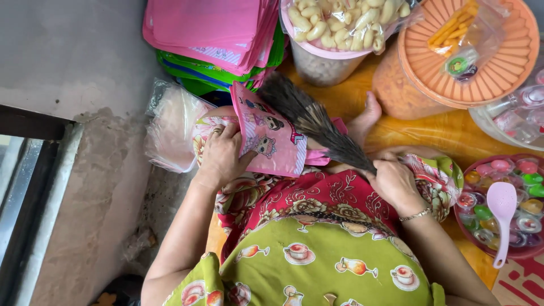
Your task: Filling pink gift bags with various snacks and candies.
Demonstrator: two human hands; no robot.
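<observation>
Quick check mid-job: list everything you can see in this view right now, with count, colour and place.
bag: one, pink with cartoon dolls, held on the lap
brush: one, dark, fanned bristles over the bag
bag stack: one pile, pink over green, top left
plastic sleeves: one bundle, clear, left of knee
snack tub: one, pink rim, top centre
orange tub: one, top right
jelly bowl: one, mixed colours, right
scoop: one, pink, in bowl
left hand: on bag
right hand: gripping brush
</observation>
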